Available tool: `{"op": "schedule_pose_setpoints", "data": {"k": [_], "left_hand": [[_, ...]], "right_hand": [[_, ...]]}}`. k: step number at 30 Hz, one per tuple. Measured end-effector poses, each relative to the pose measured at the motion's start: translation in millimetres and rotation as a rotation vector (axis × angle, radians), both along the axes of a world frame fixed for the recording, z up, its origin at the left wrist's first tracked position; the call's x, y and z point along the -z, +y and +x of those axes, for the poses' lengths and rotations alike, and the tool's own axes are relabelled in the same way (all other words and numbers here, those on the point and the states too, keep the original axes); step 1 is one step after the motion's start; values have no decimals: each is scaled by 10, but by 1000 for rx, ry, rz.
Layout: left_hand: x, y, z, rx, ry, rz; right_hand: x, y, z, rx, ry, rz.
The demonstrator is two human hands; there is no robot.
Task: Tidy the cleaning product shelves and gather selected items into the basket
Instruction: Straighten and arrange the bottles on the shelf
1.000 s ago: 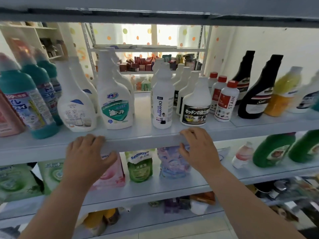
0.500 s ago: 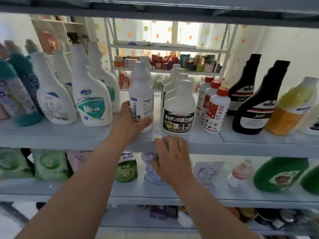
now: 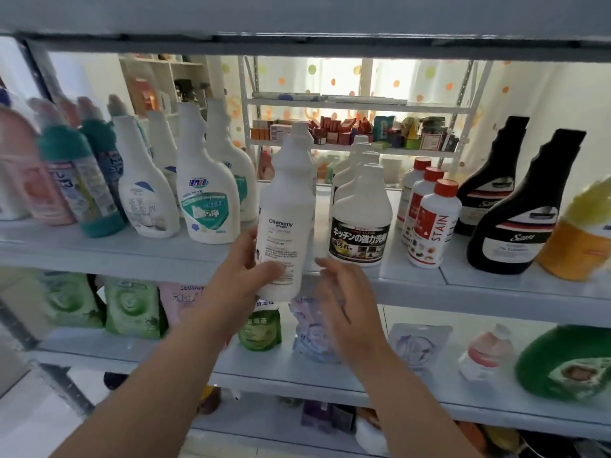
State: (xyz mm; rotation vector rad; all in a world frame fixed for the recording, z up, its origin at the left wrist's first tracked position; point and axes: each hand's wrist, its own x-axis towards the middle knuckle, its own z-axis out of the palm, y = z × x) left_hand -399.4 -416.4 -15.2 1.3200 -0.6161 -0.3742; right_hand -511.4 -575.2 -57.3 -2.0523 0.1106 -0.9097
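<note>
A tall white "Oil enemy" bottle (image 3: 287,213) is lifted off the grey shelf (image 3: 132,256), tilted slightly, its base in front of the shelf edge. My left hand (image 3: 241,276) grips its lower body, thumb across the front label. My right hand (image 3: 344,299) hovers just right of the bottle's base with fingers spread and relaxed, holding nothing and blurred by motion. A second bottle of the same shape stands partly hidden right behind the lifted one. No basket is in view.
White spray bottles (image 3: 205,196) and teal-capped bottles (image 3: 79,180) stand left; a black-labelled white bottle (image 3: 362,216), red-capped STAIN bottles (image 3: 433,223), black bottles (image 3: 522,209) and a yellow one (image 3: 582,233) stand right. Refill pouches (image 3: 132,309) and green bottles (image 3: 568,361) fill the lower shelf.
My left hand went from the shelf edge to the Oil enemy bottle, gripped it and lifted it off the shelf toward me. My right hand left the shelf edge and rose beside the bottle.
</note>
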Motion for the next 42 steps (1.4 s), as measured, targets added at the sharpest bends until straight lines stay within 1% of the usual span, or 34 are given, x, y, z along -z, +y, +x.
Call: {"op": "schedule_pose_setpoints", "data": {"k": [2, 4, 6, 8, 11, 14, 15, 18, 20, 22, 25, 27, 29, 30, 31, 32, 34, 36, 38, 40, 42], "left_hand": [[103, 116, -196, 130, 158, -126], [210, 200, -380, 243, 311, -223], [290, 279, -508, 253, 446, -253], [381, 379, -557, 234, 580, -251], [505, 591, -530, 265, 783, -290], [563, 855, -464, 332, 917, -387], [591, 937, -440, 348, 932, -393], [669, 1160, -374, 334, 902, -338], [722, 1282, -355, 221, 785, -252], [746, 1381, -381, 89, 611, -185], [763, 1542, -530, 22, 213, -25], [750, 1692, -618, 19, 33, 68], [778, 1836, -610, 34, -65, 75], [760, 1893, -571, 51, -42, 44], [735, 1912, -510, 62, 57, -13], [703, 1911, -452, 70, 212, -56], [638, 1840, -387, 101, 500, -56], [664, 1823, -399, 132, 639, -9], [788, 1834, -418, 121, 705, -39], [827, 1852, -458, 97, 669, -22], [824, 1844, -502, 61, 580, 53]], "right_hand": [[-69, 132, -78, -159, -56, 206], [-82, 295, -140, -336, -66, 335], [-66, 473, -165, -444, -43, 472], [-14, 656, -169, -421, -16, 552], [90, 936, -147, -322, 2, 584], [152, 1192, -111, -296, 30, 571], [171, 1274, -98, -280, 42, 557], [242, 1523, -60, -223, 64, 552], [271, 1691, -40, -221, 71, 577], [275, 1847, -13, -210, 109, 577], [265, 2053, 10, -148, 155, 569], [234, 2153, 8, -87, 134, 668], [205, 2201, 7, -70, 90, 897], [196, 2212, -1, -81, 74, 1009], [181, 2230, -6, -102, 52, 1089], [188, 2272, -11, -122, 20, 1135], [213, 2358, -3, -190, -34, 1127], [258, 2504, 7, -205, -38, 999], [288, 2587, -3, -137, -4, 862], [293, 2575, -20, -85, 46, 732], [274, 2518, -33, -58, 117, 634]]}}
